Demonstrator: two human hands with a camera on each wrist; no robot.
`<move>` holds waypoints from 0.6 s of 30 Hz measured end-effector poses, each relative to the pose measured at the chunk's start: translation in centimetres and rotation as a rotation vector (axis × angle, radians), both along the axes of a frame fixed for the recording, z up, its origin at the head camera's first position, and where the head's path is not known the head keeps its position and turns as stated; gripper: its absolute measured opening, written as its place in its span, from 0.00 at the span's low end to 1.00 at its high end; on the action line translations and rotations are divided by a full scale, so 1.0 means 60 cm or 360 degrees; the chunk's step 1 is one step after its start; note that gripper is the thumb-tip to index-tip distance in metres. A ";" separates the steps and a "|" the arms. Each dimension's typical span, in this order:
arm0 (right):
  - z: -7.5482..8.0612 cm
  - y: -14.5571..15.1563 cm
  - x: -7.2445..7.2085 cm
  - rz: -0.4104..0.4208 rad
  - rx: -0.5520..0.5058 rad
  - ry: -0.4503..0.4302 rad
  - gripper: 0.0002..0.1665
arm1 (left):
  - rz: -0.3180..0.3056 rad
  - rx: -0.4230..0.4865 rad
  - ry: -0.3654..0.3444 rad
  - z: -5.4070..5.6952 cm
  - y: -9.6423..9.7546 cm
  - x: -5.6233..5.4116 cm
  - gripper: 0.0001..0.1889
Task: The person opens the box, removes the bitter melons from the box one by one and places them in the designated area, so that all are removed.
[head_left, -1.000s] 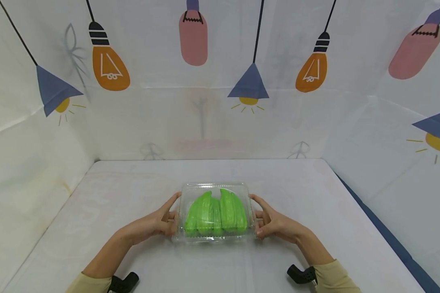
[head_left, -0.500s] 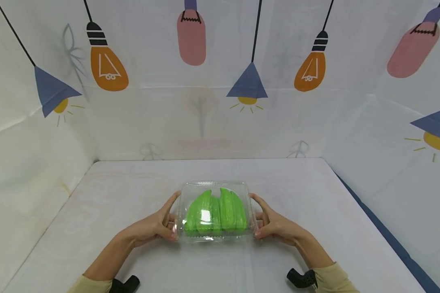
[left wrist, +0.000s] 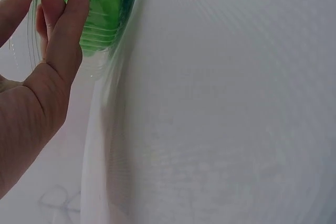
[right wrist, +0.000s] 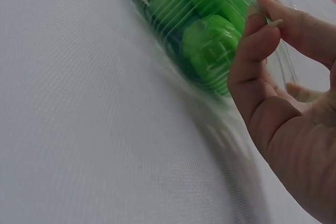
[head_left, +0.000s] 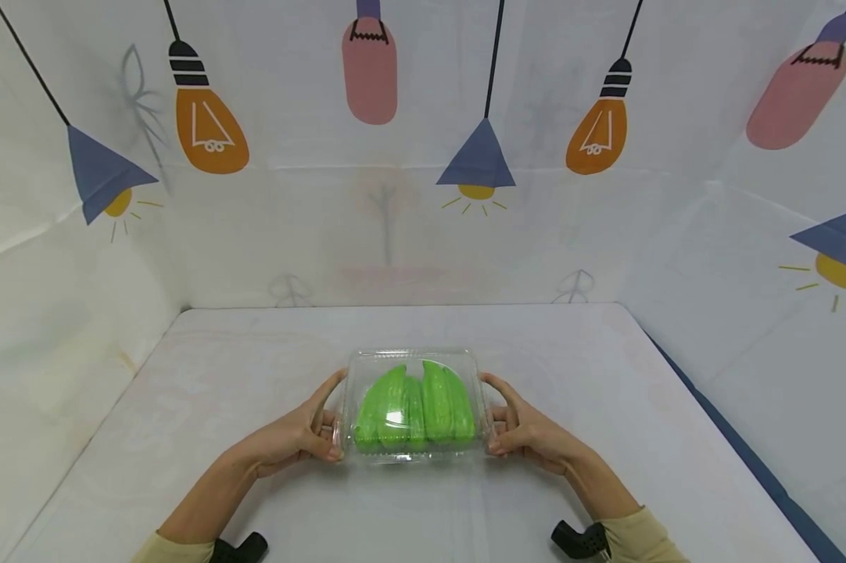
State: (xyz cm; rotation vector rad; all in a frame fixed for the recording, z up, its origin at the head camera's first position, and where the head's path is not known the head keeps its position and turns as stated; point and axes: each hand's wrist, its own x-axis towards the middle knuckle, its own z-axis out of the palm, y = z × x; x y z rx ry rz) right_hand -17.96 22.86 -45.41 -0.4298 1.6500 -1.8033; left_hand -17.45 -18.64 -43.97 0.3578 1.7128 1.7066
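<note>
A clear plastic clamshell box (head_left: 414, 356) with its lid shut stands at the middle of the white table in the head view. Inside it lie several long, curved, bright green pieces (head_left: 377, 418) side by side. My left hand (head_left: 289, 438) grips the box's left side, thumb at the near corner and index finger stretched toward the far one. On the opposite side my right hand (head_left: 539, 434) holds the edge the same way. The right wrist view shows thumb and fingers pinching the thin plastic rim (right wrist: 286, 61). In the left wrist view, fingers lie against the ribbed wall (left wrist: 97, 43).
The white tabletop (head_left: 409, 516) spreads around the box, its far edge meeting a white cloth wall (head_left: 310, 234) printed with lamps and bulbs. A black wrist device (head_left: 579, 539) sits at the right sleeve, another black device (head_left: 243, 547) at the left.
My left thumb has shifted slightly nearer the box's front corner over the last second. The box and my right hand stay almost where they were.
</note>
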 end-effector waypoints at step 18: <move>0.000 -0.001 0.003 -0.0039 -0.0127 0.0017 0.59 | 0.0106 0.0036 0.0019 -0.002 0.001 0.010 0.63</move>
